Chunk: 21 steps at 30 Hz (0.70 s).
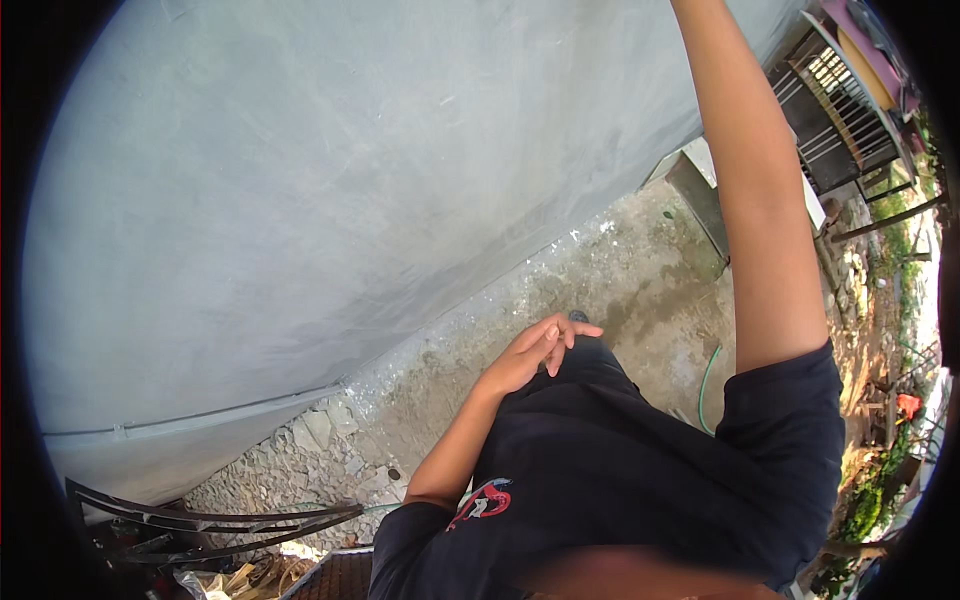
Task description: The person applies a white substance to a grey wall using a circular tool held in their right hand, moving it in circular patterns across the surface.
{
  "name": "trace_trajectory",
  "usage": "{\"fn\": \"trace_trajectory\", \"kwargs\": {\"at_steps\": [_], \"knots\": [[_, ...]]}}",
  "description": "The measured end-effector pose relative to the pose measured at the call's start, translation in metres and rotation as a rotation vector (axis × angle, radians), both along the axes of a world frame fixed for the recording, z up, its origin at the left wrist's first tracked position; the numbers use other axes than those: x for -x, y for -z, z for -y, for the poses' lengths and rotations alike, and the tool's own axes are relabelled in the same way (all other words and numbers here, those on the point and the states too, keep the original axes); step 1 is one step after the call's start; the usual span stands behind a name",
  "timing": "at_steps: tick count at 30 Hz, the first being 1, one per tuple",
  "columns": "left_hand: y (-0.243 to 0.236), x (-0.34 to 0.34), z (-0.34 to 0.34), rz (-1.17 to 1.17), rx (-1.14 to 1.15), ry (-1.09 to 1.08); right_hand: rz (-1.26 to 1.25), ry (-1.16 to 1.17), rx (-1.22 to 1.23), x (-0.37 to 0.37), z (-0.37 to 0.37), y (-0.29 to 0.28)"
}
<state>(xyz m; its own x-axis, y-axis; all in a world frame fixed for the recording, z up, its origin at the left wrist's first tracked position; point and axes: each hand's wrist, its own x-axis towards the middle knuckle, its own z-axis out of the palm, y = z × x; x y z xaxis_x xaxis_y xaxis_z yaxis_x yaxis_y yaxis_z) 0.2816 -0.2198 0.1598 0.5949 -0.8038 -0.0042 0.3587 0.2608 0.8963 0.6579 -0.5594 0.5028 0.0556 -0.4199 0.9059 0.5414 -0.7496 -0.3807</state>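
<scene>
My left hand [535, 350] hangs in front of my dark trousers, its fingers loosely stretched and apart, with nothing seen in it. A small dark shape [579, 316] shows just beyond its fingers; it looks like the tip of a shoe. My right arm [765, 200] is raised along the grey wall [300, 180] and leaves the picture at the top edge. The right hand itself is out of sight, so what it touches or holds does not show. The wall is smooth, with faint streaks and scuffs.
Under me lies a rough concrete floor [650, 290], broken into rubble [310, 450] at the left. A green hose [708, 390] runs by my right side. A low concrete block [700, 195] and a slatted dark structure [835, 115] stand far right. Curved metal bars [220, 520] are lower left.
</scene>
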Motion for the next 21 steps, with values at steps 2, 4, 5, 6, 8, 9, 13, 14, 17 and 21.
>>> {"fn": "trace_trajectory", "kwargs": {"at_steps": [2, 4, 5, 6, 8, 9, 13, 14, 17, 21], "knots": [[0.065, -0.002, -0.023, -0.016, -0.336, -0.221, -0.048, -0.063, -0.054, 0.001, 0.01, -0.004], [0.157, 0.009, -0.063, -0.056, -0.651, -0.398, -0.012, -0.11, -0.048, 0.006, -0.006, 0.004], [0.193, 0.017, -0.081, -0.139, -0.764, -0.463, -0.028, -0.144, -0.066, 0.013, -0.008, 0.015], [0.225, 0.028, -0.097, -0.179, -0.809, -0.528, -0.048, -0.174, -0.07, 0.019, -0.01, 0.02], [0.298, 0.062, -0.141, -0.154, -0.896, -0.688, -0.045, -0.238, -0.079, 0.018, -0.021, 0.011], [0.319, 0.072, -0.151, -0.178, -1.029, -0.685, 0.003, -0.207, -0.041, 0.016, -0.013, 0.006], [0.371, 0.127, -0.193, -0.312, -1.24, -0.562, 0.135, -0.134, 0.052, -0.001, 0.002, -0.013], [0.371, 0.125, -0.182, -0.415, -1.215, -0.543, 0.139, -0.095, 0.084, -0.003, 0.013, -0.013], [0.374, 0.155, -0.174, -0.703, -1.108, -0.646, 0.128, -0.185, 0.162, 0.011, 0.0, 0.001], [0.371, 0.158, -0.15, 0.65, -1.295, -0.081, 0.039, -0.257, 0.238, 0.014, 0.012, 0.001]]}}
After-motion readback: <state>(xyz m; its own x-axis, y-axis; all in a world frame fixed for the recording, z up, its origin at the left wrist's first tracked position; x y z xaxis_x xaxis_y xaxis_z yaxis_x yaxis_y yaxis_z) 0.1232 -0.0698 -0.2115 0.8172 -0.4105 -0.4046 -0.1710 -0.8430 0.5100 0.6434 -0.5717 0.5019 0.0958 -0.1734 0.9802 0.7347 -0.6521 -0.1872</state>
